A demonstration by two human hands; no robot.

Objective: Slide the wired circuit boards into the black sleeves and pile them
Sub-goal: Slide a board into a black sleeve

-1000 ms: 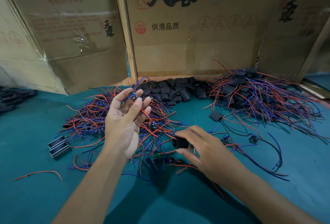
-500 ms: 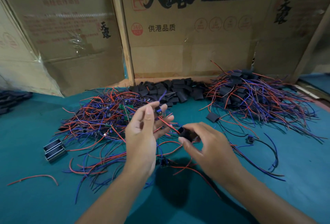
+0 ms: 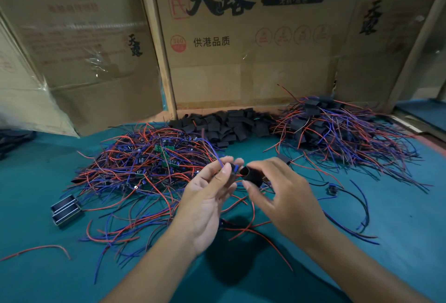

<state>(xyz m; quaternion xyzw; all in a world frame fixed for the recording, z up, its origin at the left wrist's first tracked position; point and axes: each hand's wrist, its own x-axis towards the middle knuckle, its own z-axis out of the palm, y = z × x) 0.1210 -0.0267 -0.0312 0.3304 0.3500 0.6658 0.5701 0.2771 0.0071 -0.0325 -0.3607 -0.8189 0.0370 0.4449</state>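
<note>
My left hand (image 3: 207,196) pinches a small wired circuit board (image 3: 233,167) between thumb and fingers, its red and blue wires trailing away. My right hand (image 3: 282,189) holds a black sleeve (image 3: 252,176) with its open mouth turned toward the board, a finger's width from it. A heap of unsleeved wired boards (image 3: 149,165) lies to the left on the teal table (image 3: 398,242). Empty black sleeves (image 3: 224,126) are heaped at the back centre. Sleeved boards with wires form a pile (image 3: 337,128) at the back right.
Cardboard boxes (image 3: 241,49) wall off the back of the table. Two small metal-edged blocks (image 3: 66,209) sit at the left. A loose red wire (image 3: 38,249) lies near the front left. A stray board with dark wires (image 3: 333,189) lies right of my hands.
My left hand has come down and rightward with the board. My right hand lifted the sleeve off the table and brought it up, so board and sleeve mouth now nearly meet.
</note>
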